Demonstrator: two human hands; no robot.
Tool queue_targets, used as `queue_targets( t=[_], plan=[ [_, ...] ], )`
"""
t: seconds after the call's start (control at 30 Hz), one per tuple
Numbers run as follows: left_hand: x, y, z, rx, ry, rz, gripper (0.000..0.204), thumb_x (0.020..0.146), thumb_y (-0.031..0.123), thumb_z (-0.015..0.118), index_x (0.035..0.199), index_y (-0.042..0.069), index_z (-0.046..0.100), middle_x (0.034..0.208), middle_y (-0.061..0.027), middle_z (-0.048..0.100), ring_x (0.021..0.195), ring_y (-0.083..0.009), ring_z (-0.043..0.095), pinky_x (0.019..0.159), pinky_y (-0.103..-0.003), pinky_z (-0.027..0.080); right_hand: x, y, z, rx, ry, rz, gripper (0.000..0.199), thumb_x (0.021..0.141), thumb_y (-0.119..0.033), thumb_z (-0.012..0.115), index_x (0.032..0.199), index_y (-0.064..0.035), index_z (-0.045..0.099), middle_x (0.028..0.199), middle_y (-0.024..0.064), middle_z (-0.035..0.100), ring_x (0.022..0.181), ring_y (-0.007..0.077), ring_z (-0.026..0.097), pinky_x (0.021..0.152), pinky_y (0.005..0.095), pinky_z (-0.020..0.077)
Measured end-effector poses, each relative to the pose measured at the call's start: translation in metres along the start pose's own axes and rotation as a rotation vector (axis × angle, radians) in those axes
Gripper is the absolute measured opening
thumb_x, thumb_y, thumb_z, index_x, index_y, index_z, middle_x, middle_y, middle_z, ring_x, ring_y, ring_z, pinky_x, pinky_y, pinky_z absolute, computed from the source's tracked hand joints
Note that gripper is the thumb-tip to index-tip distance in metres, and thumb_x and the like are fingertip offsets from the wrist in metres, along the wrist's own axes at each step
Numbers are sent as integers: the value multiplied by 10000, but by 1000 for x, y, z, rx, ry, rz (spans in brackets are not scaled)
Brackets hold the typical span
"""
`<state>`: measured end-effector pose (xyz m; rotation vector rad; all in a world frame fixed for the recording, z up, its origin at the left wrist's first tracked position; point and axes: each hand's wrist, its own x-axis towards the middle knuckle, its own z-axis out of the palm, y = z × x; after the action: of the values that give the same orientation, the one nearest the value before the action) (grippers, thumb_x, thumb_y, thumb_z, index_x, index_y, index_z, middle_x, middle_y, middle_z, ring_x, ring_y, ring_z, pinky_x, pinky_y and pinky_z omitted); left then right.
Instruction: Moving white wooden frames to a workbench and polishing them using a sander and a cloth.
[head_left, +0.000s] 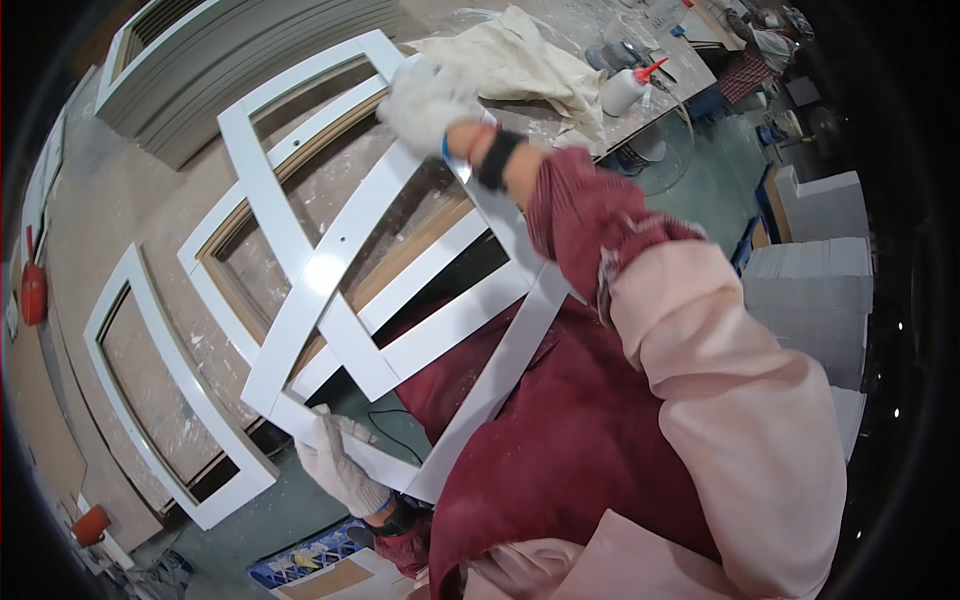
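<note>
My left hand (340, 468), in a white knit glove, is closed round the near rail of a white rectangular frame (375, 220). That frame lies slanted across other white frames (262, 185), which rest crosswise on the worktable (130, 210) and jut over its near edge. At the far end of the held frame is my right hand (430, 100), gloved too. Motion smears its fingers, so whether it grips or only touches the frame is unclear. Another white frame (190, 375) lies apart to the left, near the table edge.
A tall stack of frames (200, 100) stands at the back left. Beyond my right hand are a crumpled cream cloth (510, 60) and a white squeeze bottle (622, 92) with a red tip. White panels (808, 285) are piled at right. A blue crate (305, 560) sits below.
</note>
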<state>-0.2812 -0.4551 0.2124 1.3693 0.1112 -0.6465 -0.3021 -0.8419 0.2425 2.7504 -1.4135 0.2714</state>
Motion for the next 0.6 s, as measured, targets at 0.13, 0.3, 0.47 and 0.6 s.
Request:
queue_targets(
  t=[0.13,0.3,0.47,0.6],
  plan=[
    [9,-3,-4,-34,-58,-1,238,949,183,581,1023,-35,523,604,-100,535,445,-172,519,400,-277,427,57,35,15,6,-126,48,321,881,-290,520,1037,-76,701,1037,212,661,897,420,638,817,495,512],
    [5,-3,-8,-43,-30,1,230,944,179,584,1018,-31,524,616,-102,538,446,-170,518,399,-276,427,-57,-16,-23,46,-226,-175,463,889,-391,536,1207,-54,536,1251,182,496,1142,410,476,916,569,408],
    [1,-4,-10,-9,-3,5,228,942,174,590,1025,-28,522,629,-101,548,451,-168,521,402,-273,426,-23,-5,-15,51,-92,-71,448,884,-367,538,1200,-51,573,1256,185,534,1152,395,501,939,527,421],
    [8,-3,-4,-81,-39,-10,222,943,172,585,1018,-28,525,614,-96,543,446,-166,518,403,-266,421,54,20,6,-187,-320,-110,413,910,-350,504,1191,-48,531,1197,203,552,1102,396,542,896,501,474]
  ],
)
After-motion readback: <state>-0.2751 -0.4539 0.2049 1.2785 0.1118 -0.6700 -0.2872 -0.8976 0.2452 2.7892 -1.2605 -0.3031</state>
